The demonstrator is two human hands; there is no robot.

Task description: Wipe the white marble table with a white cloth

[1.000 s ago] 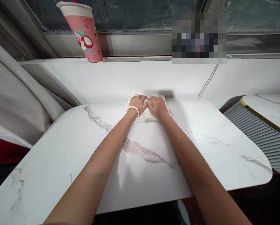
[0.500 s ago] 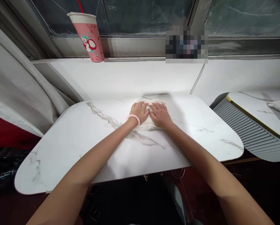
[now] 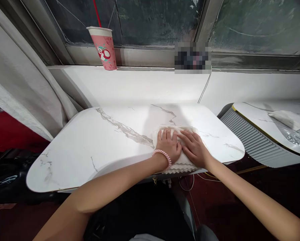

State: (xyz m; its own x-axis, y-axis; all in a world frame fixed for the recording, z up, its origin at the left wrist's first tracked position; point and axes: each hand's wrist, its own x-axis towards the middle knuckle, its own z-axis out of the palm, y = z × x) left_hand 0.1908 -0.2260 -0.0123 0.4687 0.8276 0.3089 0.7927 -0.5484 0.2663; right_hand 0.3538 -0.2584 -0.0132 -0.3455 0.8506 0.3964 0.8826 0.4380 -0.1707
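A folded white cloth (image 3: 181, 165) lies on the white marble table (image 3: 99, 147), at its near edge right of centre. My left hand (image 3: 168, 145), with a pink coil band on the wrist, presses flat on the cloth's left part. Beside it, touching, my right hand (image 3: 194, 148) presses flat on the right part. Both hands have their fingers spread over the cloth, and most of it is hidden under them.
A pink paper cup (image 3: 104, 48) with a red straw stands on the window sill at the back left. A second marble table (image 3: 270, 122) at the right carries a white cloth (image 3: 285, 118). A grey curtain (image 3: 21, 87) hangs at the left.
Both hands have slid the cloth from the table's far edge toward me and a little right, to the near edge. The view has pulled back and tilted.
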